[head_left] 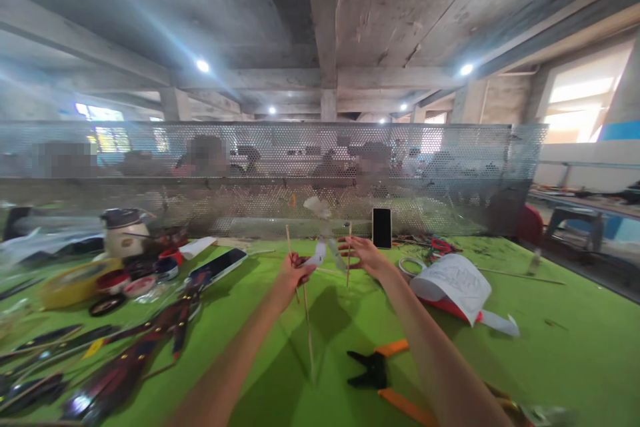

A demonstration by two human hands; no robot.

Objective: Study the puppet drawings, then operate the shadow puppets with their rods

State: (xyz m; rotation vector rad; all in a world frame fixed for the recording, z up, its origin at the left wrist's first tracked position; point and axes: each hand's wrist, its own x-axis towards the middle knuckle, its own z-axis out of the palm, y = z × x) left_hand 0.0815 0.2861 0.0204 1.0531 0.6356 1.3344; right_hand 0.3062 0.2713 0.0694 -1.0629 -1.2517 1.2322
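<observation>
Hands work above the green desk [280,320]: left hand [293,271] clamps a thin stick [306,320] steady, right hand [364,255] pinches another stick [349,260] upright for joining.

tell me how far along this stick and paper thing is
Done: a white paper piece already sits between the thin sticks. In hand: left hand grips one stick, right hand pinches another. Left: the pliers and printed sheet lie untouched on the green table.
</observation>
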